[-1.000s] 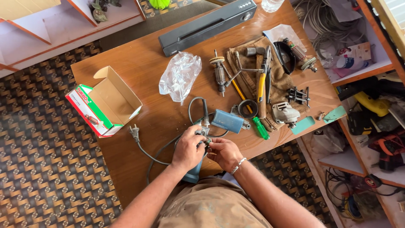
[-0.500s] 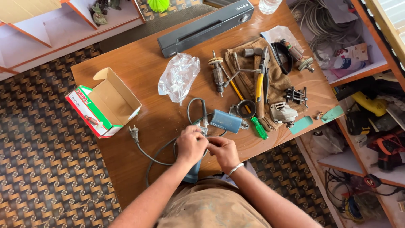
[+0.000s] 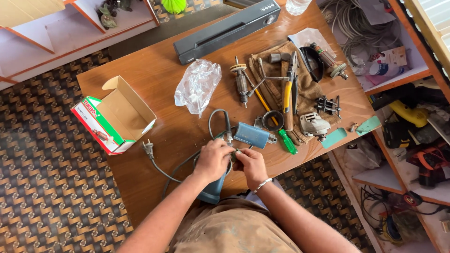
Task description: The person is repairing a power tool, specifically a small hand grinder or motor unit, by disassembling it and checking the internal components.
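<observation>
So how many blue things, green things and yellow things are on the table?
Blue: 1, the tool body
Green: 3, screwdriver, two plastic pieces
Yellow: 1, pliers handle
Total: 5

Small part pinched between fingers (image 3: pixel 234 152) too small to identify; blue tool body (image 3: pixel 213 189) mostly under left hand (image 3: pixel 213 159).

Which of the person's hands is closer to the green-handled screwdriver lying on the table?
The right hand. It sits just left of and below the green-handled screwdriver, apart from it. The left hand lies farther off, beyond the right hand, on the blue tool body.
</observation>
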